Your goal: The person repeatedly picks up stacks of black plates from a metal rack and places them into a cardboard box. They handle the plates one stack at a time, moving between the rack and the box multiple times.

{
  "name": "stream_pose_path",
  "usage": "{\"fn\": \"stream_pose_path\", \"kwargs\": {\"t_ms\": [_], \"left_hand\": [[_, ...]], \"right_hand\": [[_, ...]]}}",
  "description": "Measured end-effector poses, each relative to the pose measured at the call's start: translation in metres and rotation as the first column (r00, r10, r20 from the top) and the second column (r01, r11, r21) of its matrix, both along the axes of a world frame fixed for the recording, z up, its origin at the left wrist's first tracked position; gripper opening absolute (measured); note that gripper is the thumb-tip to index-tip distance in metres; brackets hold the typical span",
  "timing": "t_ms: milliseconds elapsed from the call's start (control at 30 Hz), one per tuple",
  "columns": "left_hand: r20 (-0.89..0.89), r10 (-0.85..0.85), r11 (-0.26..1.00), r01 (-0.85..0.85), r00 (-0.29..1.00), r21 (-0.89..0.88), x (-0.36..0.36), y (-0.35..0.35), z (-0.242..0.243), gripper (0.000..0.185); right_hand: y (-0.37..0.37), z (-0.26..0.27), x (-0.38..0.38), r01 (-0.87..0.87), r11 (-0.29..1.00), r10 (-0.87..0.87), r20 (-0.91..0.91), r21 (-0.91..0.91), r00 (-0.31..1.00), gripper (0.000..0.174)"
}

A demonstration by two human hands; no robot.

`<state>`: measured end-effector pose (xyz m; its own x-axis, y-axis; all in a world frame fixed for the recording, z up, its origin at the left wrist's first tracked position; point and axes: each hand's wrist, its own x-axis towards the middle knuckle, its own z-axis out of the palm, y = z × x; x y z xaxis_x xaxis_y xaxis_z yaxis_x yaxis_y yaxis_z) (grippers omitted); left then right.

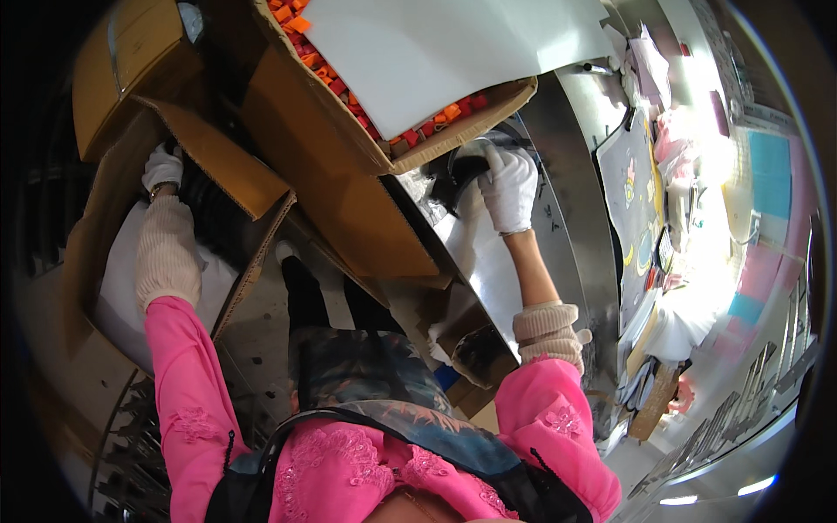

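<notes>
My left hand [163, 167], in a white glove, reaches into an open cardboard box [212, 157] at the left, beside a row of black items [212, 209]. Its fingers are partly hidden in shadow, so what they hold cannot be told. White sheet material [212, 281] lines that box. My right hand [509, 186], also white-gloved, has its fingers curled on a black object [467, 171] over a shiny metal worktop [497, 287]. Part of that object is hidden under the edge of a large carton.
The large cardboard carton [340, 189] holds many red and orange pieces [314, 60] under a white sheet [444, 59]. A taped box [131, 55] stands upper left. Papers and a printed mat [631, 196] lie to the right. Black parts [140, 451] sit in a rack lower left.
</notes>
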<state>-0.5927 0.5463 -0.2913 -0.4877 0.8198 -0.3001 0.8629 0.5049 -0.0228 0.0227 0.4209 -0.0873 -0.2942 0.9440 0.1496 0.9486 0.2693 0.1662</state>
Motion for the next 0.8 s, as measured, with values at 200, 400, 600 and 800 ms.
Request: {"fn": "stream_pose_path", "kwargs": {"t_ms": [200, 400, 600, 800], "left_hand": [[0.242, 0.074, 0.980, -0.116, 0.967, 0.162, -0.030, 0.000, -0.024, 0.061], [0.358, 0.151, 0.922, -0.263, 0.921, 0.286, -0.013, -0.015, -0.010, 0.059], [0.384, 0.176, 0.806, -0.356, 0.907, 0.472, 0.010, -0.024, 0.031, 0.042], [0.345, 0.117, 0.881, -0.257, 0.931, 0.397, 0.008, -0.040, 0.055, 0.027]], "right_hand": [[-0.026, 0.038, 0.012, 0.213, 0.747, -0.360, -0.114, -0.629, 0.926, 0.022], [-0.042, 0.140, -0.062, -0.088, 0.578, -0.411, -0.384, -0.811, 0.827, 0.025], [0.064, 0.175, -0.271, -0.713, 0.124, -0.132, -0.724, -0.690, 0.677, 0.046], [0.104, 0.073, -0.517, -0.539, 0.522, 0.526, -0.248, -0.661, 0.813, 0.031]]}}
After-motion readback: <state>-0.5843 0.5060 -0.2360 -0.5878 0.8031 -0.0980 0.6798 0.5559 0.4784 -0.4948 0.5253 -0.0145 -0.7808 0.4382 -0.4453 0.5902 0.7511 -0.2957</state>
